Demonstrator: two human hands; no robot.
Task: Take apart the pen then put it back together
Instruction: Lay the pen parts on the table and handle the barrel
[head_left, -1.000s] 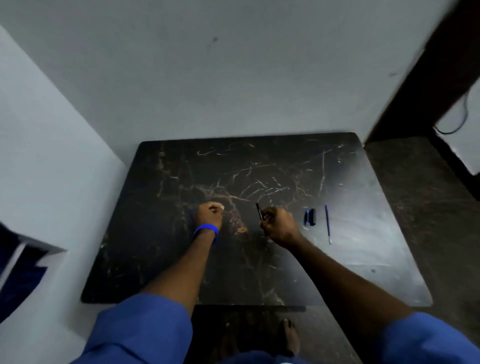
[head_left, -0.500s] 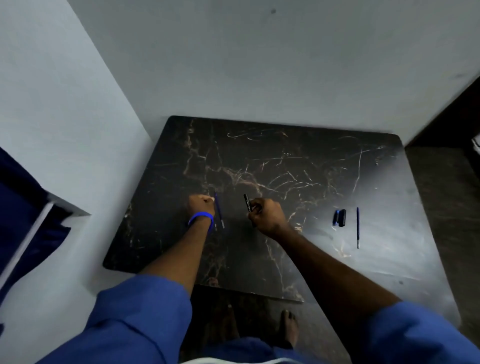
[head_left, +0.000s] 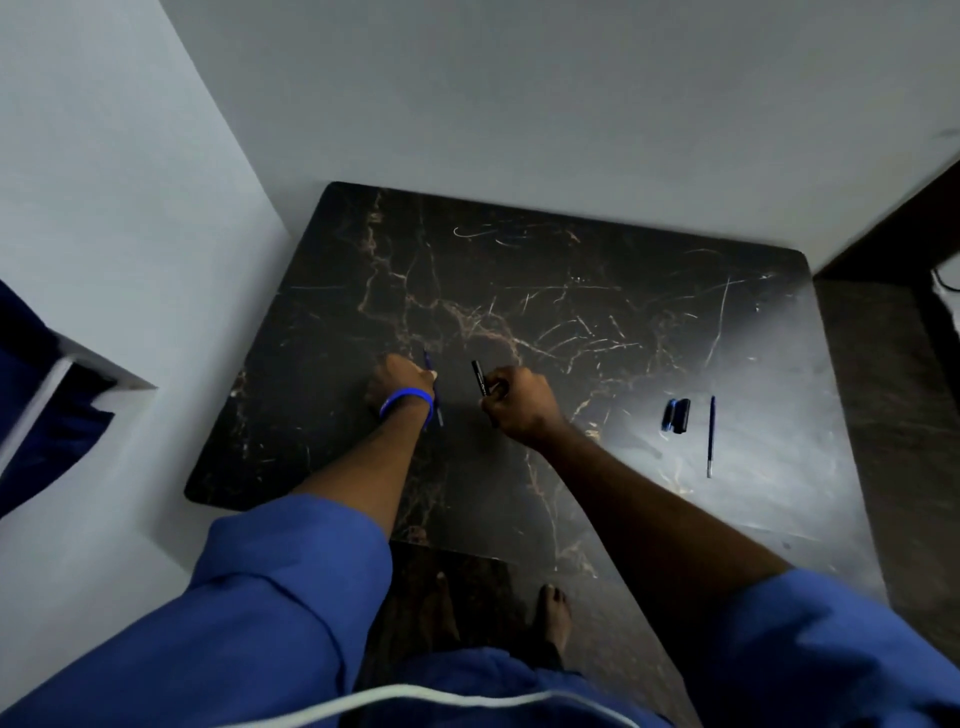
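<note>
On the dark marble table (head_left: 597, 270), my right hand (head_left: 514, 402) is closed around a black pen barrel (head_left: 478, 376) whose end sticks up and away from me. My left hand (head_left: 397, 384), with a blue wristband, pinches a thin blue refill (head_left: 435, 402) that runs along the right side of the hand. The two hands are a short gap apart. To the right on the table lie a small black and blue pen piece (head_left: 677, 415) and a second thin blue refill (head_left: 710, 435).
The table stands in a corner between a pale wall (head_left: 519, 104) behind and a pale wall on the left. Dark floor lies to the right. My bare feet (head_left: 553, 613) show below the table's near edge. A blue cloth (head_left: 31, 395) hangs at the far left.
The view has swung left, so the table sits further right. My left hand now shows a thin blue refill in its fingers. The right hand still holds the barrel.
</note>
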